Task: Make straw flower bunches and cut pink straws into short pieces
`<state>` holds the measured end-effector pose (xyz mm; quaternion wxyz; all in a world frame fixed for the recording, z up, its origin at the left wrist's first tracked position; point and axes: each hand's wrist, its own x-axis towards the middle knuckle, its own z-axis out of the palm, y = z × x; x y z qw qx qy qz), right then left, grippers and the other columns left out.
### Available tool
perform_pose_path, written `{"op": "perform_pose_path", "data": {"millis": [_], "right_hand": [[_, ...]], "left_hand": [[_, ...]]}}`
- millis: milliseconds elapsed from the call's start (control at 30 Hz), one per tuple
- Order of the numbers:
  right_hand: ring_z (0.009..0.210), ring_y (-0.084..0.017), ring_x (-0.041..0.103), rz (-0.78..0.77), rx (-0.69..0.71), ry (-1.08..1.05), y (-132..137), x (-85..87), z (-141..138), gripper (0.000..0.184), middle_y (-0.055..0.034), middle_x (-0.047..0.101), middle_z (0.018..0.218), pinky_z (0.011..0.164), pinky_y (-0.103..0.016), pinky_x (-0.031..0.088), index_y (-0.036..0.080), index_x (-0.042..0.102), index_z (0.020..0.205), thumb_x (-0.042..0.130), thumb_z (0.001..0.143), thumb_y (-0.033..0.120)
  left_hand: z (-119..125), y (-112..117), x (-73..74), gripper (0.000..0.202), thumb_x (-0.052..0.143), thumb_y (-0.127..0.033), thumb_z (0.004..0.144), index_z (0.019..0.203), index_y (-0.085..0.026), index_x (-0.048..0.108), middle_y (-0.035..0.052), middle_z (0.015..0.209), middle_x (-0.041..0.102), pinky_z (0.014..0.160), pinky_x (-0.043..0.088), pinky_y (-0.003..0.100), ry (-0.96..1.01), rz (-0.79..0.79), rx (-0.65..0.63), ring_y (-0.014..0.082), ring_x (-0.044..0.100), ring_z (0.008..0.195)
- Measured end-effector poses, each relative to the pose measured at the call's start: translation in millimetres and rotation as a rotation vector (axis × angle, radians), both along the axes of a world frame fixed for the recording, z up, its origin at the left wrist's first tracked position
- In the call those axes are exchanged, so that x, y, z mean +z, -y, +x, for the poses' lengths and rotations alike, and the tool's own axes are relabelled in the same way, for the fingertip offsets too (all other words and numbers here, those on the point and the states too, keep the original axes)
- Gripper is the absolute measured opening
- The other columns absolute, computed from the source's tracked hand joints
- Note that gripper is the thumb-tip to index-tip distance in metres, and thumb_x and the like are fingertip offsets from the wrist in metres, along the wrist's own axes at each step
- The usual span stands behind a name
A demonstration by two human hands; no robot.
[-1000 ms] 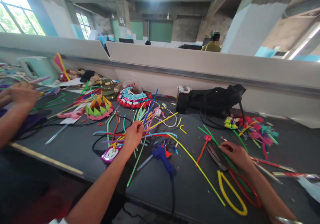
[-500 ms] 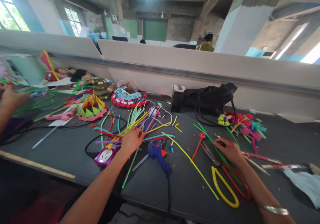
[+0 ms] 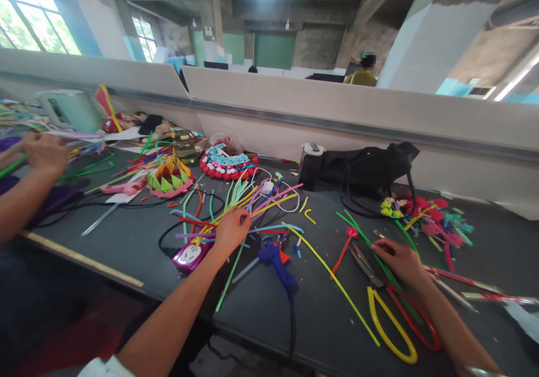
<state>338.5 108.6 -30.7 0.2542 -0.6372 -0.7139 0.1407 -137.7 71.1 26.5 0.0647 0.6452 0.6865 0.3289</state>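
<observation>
My left hand [image 3: 230,230] rests on a loose pile of coloured plastic strips [image 3: 248,197] in the middle of the dark table [image 3: 126,236], fingers curled and pinching some of the strips. My right hand [image 3: 399,259] lies on the table to the right, fingers bent over a green strip [image 3: 356,225] beside a pair of scissors [image 3: 364,264]. A blue glue gun [image 3: 275,262] lies between my hands. Just in front of my right wrist lie a yellow loop [image 3: 389,326] and a red loop [image 3: 415,323].
Another person's hands [image 3: 40,155] work at the far left. A purple power strip [image 3: 189,255], a zigzag paper crown [image 3: 168,180], a red and blue beaded piece [image 3: 225,166], a black bag [image 3: 362,169] and a cluster of small flowers [image 3: 425,214] lie on the table. A low partition [image 3: 337,113] runs behind.
My left hand has shifted slightly among the strips, which have been stirred and spread. My right hand stays by the scissors. The view has swung a little.
</observation>
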Motion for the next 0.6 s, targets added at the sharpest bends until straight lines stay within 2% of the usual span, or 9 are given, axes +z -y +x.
{"op": "perform_pose_path", "data": {"millis": [133, 333, 600], "right_hand": [[0.071, -0.024, 0.067, 0.020, 0.010, -0.001, 0.7, 0.9, -0.6, 0.036, -0.0030, 0.073, 0.076, 0.066, -0.031, 0.048, 0.023, 0.071, 0.083, 0.055, 0.078, 0.055], [0.071, -0.023, 0.068, 0.017, 0.007, 0.008, -0.1, 1.3, 0.4, 0.036, -0.0017, 0.073, 0.076, 0.065, -0.030, 0.048, 0.023, 0.072, 0.083, 0.056, 0.077, 0.055], [0.076, -0.025, 0.068, -0.011, 0.014, -0.003, -1.8, -1.3, 2.6, 0.034, -0.0021, 0.074, 0.080, 0.069, -0.031, 0.049, 0.024, 0.071, 0.083, 0.058, 0.077, 0.054]], "left_hand": [[2.4, 0.7, 2.3, 0.015, 0.047, -0.022, 0.082, 0.079, -0.018, 0.061, 0.0043, 0.082, 0.064, 0.071, 0.043, 0.027, 0.098, 0.077, 0.032, 0.0170, 0.059, 0.078], [2.4, 0.3, 0.8, 0.016, 0.047, -0.029, 0.083, 0.079, -0.019, 0.059, 0.0014, 0.068, 0.062, 0.058, 0.039, 0.025, 0.237, 0.053, 0.092, 0.0157, 0.056, 0.062], [2.0, 0.9, -0.7, 0.017, 0.046, -0.031, 0.084, 0.082, -0.020, 0.059, 0.0014, 0.066, 0.065, 0.058, 0.044, 0.026, 0.343, 0.061, 0.075, 0.0168, 0.062, 0.060]]}}
